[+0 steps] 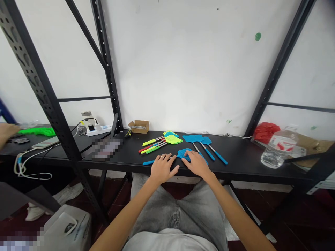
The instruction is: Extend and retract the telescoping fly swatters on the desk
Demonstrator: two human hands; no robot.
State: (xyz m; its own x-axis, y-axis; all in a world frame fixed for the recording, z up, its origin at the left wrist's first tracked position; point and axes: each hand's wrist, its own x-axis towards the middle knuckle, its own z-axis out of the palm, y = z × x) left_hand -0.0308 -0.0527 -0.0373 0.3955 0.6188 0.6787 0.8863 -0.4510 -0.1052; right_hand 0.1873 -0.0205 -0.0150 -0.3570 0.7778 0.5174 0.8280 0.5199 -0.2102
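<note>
A blue fly swatter (149,162) lies crosswise near the table's front edge, its handle to the left and its mesh head to the right. My left hand (162,169) rests over its shaft, fingers spread and thumb apart. On its head, the fingertips of my right hand (197,164) lie loosely, fingers stretched out. Behind my left hand is a pile of fly swatters with yellow-green heads (173,139) and yellow, red, green and blue handles. Several blue fly swatters (193,138) lie behind my right hand, handles angled toward the front right.
A small cardboard box (140,126) stands against the wall. At the right are a large clear bottle (279,148) and a red plastic bag (266,132). Black metal posts (39,75) frame the table. Another person's hand (9,132) shows at far left, near a power strip (99,130).
</note>
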